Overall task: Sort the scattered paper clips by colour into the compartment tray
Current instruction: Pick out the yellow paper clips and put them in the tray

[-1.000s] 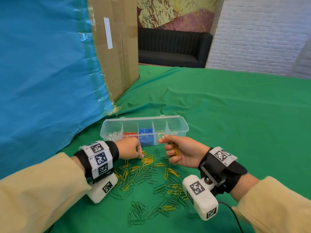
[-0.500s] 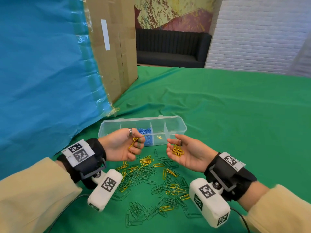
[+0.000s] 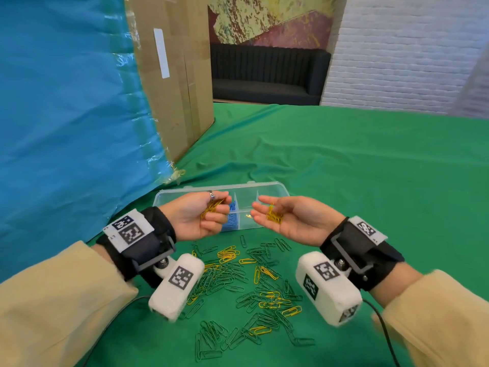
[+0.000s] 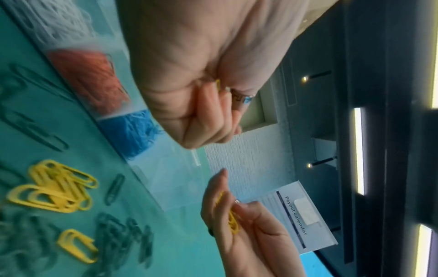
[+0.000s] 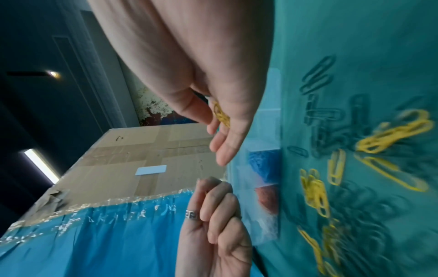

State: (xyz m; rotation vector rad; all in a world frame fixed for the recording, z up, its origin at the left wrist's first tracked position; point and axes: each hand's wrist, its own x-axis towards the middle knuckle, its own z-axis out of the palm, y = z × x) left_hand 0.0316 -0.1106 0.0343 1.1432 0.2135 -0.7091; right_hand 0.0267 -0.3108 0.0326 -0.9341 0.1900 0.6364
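Both hands have come up off the bench and turned palm-up in front of the tray (image 3: 280,187), where a second ago they were lower, the left one down at the pile. The left hand (image 3: 197,217) now has its fingers curled round a small bunch of yellow clips (image 3: 211,206), thumb pressing them in; the grip is a closed pinch. The right hand (image 3: 291,218) lies spread and cupped, with a second bunch of yellow clips (image 3: 274,217) resting loose in the palm, fingers not closed on them.

The tray sits toward the far left of the bench, beside the cardboard box (image 3: 174,75). It holds white, red and blue clips (image 4: 132,131) in separate compartments (the left wrist view shows this best), and a stray yellow clip seems to lie in the next compartment along.

The lift suggests the yellow batch is gathered and about to be dropped in that compartment. Plenty is left: the scattered clips (image 3: 246,284), yellow mixed with dark green, cover the near middle of the green cloth (image 3: 370,181).
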